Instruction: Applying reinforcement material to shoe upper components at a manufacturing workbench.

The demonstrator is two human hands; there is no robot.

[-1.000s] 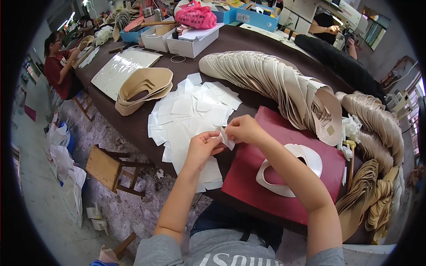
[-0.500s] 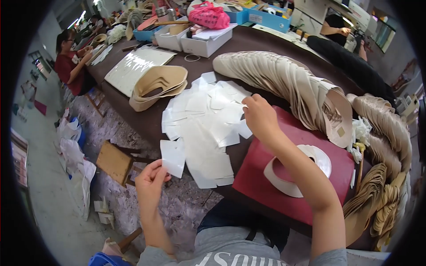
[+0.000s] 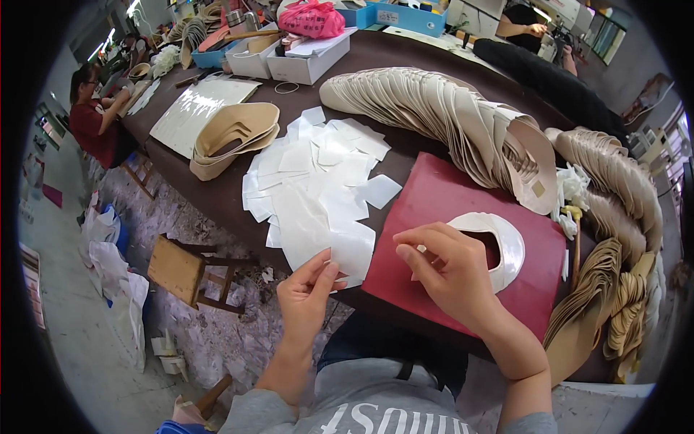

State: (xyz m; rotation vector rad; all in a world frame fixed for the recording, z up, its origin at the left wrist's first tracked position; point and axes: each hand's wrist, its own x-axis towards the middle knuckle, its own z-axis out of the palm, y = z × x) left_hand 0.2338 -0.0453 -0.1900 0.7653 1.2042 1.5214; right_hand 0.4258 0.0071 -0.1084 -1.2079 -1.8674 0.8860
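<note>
My left hand (image 3: pixel 307 293) pinches the edge of a thin white sheet (image 3: pixel 352 249) between thumb and fingertips. That sheet overlaps the near end of a spread pile of similar white pieces (image 3: pixel 303 170). Over the red mat (image 3: pixel 405 271), my right hand (image 3: pixel 455 267) hovers with bent fingers, thumb and forefinger slightly apart; I see nothing held in them. Beside and partly behind that hand lies a cream shoe upper (image 3: pixel 510 249) with a glossy white curved part. One loose white piece (image 3: pixel 379 191) sits at the pile's right side, close to the mat.
A long row of overlapping beige uppers (image 3: pixel 426 108) curves behind the mat, with more stacks (image 3: pixel 614 173) at the right. Tan uppers (image 3: pixel 235 130) and a whitish board (image 3: pixel 199 108) lie left of the pile. A wooden stool (image 3: pixel 177 269) stands below; co-workers sit farther off.
My left hand has carried the white sheet rightward to the pile's near end. My right hand has drawn back from the pile to above the red mat. The whole view has shifted slightly.
</note>
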